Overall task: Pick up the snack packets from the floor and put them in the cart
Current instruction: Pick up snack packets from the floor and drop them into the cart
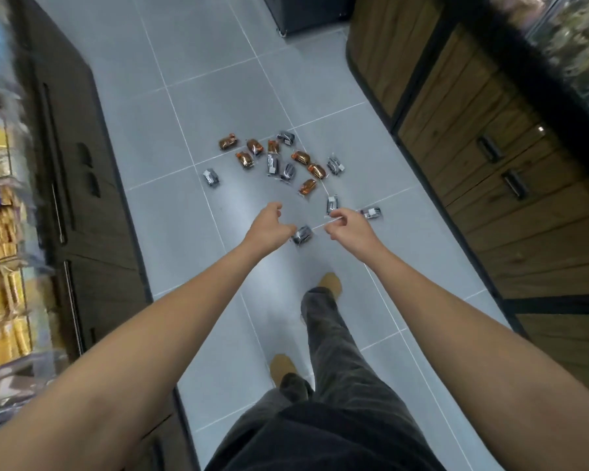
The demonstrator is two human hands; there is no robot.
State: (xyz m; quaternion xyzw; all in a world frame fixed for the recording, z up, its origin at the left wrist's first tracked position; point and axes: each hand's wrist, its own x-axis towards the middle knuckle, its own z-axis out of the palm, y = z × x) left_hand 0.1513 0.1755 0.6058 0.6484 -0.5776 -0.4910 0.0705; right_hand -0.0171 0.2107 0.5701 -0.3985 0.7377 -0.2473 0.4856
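Several snack packets, orange-brown and dark grey, lie scattered on the grey tiled floor ahead of me. One dark packet lies between my two hands, another just beyond my right fingers, and a third to the right of that hand. My left hand reaches forward above the floor with loosely curled fingers and holds nothing. My right hand is likewise stretched out, fingers loosely bent, nothing in it. No cart is in view.
A dark cabinet with stocked shelves of yellow packets lines the left of the aisle. Wooden cabinets with metal handles run along the right. A black unit stands at the far end. My legs and tan shoes are below.
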